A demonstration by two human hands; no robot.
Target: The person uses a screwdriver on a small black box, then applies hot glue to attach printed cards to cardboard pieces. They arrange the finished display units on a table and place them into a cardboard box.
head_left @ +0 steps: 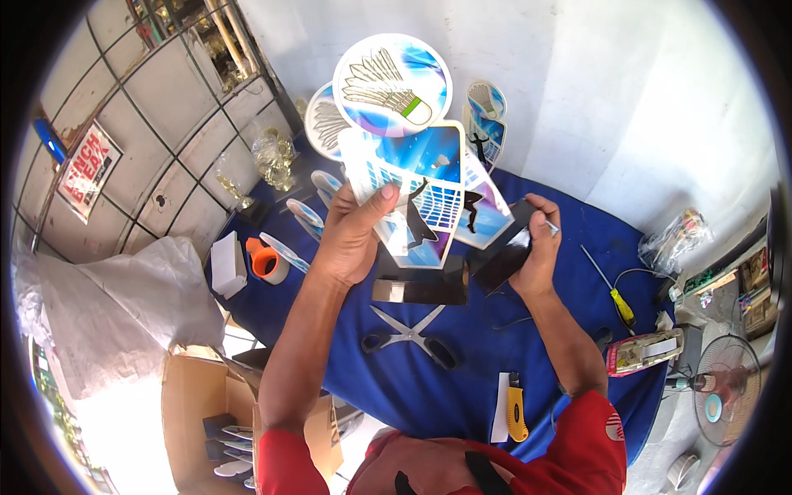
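Plaque (400, 161) in front points disc (392, 84) up, long axis leaning left, perhaps backward.

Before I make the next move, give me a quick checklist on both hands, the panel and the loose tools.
1. Left hand gripping the front panel: ok, thumb across its face.
2. Right hand on the tilted black base: ok, fingers around its edge.
3. Front panel seated in the lower black base: cannot tell; they overlap in this view.
4. Scissors closed: not ok, blades spread on the blue cloth.
5. Yellow cutter blade retracted: cannot tell, too small.
6. Screwdriver apart from both hands: ok, off to the right.
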